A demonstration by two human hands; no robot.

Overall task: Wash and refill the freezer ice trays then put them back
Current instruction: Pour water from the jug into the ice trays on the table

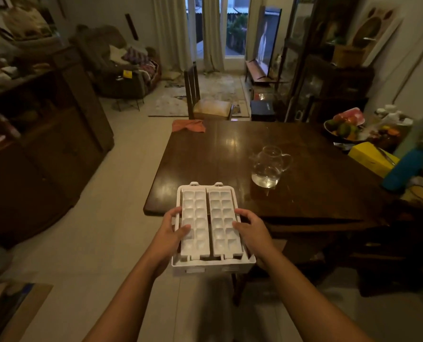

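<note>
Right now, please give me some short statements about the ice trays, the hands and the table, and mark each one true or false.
1. Both hands hold the white ice tray unit, the left hand on its left side and the right hand on its right side. True.
2. The unit holds three ice trays. False: two trays lie side by side in it.
3. The glass jug on the wooden table has some water in it. True.
4. The jug is full to the brim. False: water fills only its lower part.
5. An orange cloth lies at the far left corner of the table. True.
6. The unit lies wholly on the table. False: its near part sticks out past the table edge.
</note>
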